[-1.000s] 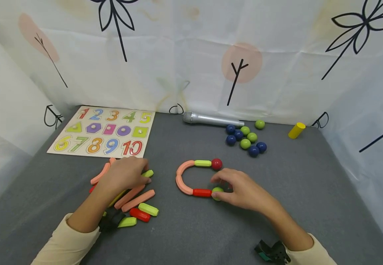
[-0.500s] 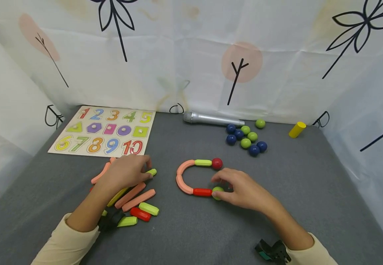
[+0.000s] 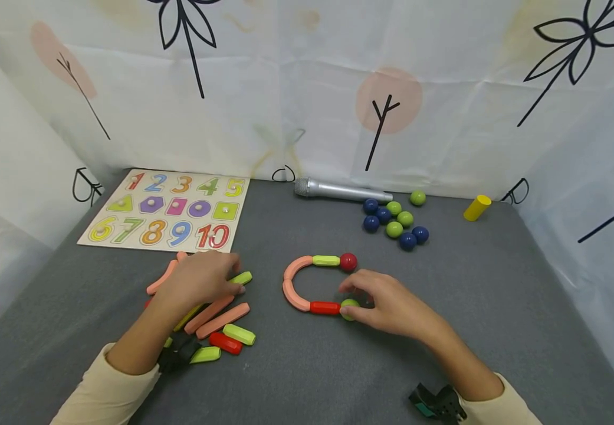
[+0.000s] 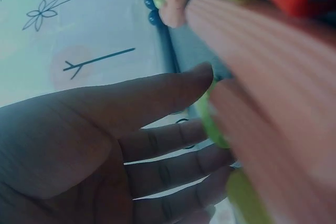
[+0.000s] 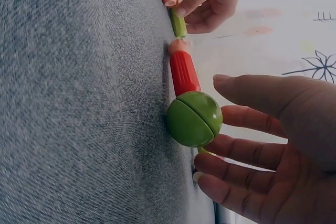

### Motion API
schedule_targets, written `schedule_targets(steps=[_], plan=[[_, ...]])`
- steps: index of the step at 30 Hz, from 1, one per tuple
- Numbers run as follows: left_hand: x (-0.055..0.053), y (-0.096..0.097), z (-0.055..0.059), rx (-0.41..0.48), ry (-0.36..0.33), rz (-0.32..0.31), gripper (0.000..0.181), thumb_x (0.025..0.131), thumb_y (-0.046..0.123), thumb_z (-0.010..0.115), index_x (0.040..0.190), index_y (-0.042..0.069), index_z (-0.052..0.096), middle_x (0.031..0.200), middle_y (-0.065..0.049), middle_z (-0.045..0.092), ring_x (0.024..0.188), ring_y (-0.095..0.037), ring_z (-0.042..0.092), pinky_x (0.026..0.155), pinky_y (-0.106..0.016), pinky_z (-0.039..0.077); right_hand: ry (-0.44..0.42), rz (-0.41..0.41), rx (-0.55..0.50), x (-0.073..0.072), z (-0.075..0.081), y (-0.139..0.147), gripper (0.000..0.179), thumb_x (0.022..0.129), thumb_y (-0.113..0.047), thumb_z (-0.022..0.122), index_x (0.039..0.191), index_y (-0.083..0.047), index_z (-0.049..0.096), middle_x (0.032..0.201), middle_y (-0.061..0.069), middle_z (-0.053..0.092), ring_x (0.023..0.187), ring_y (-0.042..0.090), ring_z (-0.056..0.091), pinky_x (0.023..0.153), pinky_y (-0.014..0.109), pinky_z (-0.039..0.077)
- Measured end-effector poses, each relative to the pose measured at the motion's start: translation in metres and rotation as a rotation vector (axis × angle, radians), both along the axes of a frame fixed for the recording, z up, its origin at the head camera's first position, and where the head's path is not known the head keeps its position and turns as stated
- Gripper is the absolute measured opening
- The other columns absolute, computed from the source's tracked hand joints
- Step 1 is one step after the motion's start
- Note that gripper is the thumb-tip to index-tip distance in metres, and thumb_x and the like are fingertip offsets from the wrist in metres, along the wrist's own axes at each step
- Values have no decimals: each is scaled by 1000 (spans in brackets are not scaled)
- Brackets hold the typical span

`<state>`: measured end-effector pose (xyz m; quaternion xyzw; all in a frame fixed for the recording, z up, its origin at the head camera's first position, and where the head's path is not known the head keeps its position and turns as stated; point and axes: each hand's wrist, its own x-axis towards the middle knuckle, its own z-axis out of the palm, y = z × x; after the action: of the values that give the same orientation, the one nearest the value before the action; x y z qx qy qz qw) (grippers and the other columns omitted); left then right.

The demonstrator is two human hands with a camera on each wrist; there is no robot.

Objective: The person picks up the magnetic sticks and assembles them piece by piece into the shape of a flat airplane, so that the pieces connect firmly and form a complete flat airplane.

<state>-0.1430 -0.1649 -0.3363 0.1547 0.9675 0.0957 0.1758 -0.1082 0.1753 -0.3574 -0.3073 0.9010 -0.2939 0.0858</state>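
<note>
My left hand (image 3: 203, 277) bends over a pile of toy sticks at the left. Its thumb and fingers pinch a lime-green stick (image 3: 243, 278), whose far end pokes out past the fingertips. Salmon sticks (image 3: 223, 320) lie under and beside this hand. At the centre, two curved salmon pieces (image 3: 289, 283) form a C. Its upper arm is a short lime stick (image 3: 325, 260) with a red ball (image 3: 348, 262); its lower arm is a red stick (image 3: 325, 308) with a green ball (image 5: 194, 119). Around that green ball my right hand (image 3: 391, 304) lies with loosely bent fingers.
A number puzzle board (image 3: 163, 209) lies at the back left. Behind the C is a silver microphone (image 3: 338, 190), with blue balls (image 3: 408, 241) and green balls (image 3: 394, 229) near its end. A yellow cylinder (image 3: 477, 208) stands at the back right, before a hanging cloth (image 3: 307, 88).
The lime stick at my left hand has shifted slightly to the right, and the left fingers have moved a little over it. My right hand stays at the green ball.
</note>
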Motion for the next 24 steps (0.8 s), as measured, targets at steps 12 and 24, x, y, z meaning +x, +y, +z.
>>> schedule_targets(steps=[12, 24], plan=[[8, 18, -3, 231, 116, -90, 20, 89, 26, 77, 101, 12, 69, 74, 8, 59, 65, -9, 54, 60, -31, 46, 15, -6, -1, 2, 3, 0, 24, 91, -23, 75, 112, -13, 70, 105, -4, 67, 95, 14, 61, 84, 39, 51], [41, 94, -17, 489, 144, -287, 19, 89, 31, 77, 97, 17, 66, 64, 17, 53, 52, 1, 48, 52, -24, 41, -70, -32, -186, 19, 7, -10, 6, 96, -21, 70, 99, -17, 73, 83, -13, 63, 63, 10, 52, 57, 26, 45]])
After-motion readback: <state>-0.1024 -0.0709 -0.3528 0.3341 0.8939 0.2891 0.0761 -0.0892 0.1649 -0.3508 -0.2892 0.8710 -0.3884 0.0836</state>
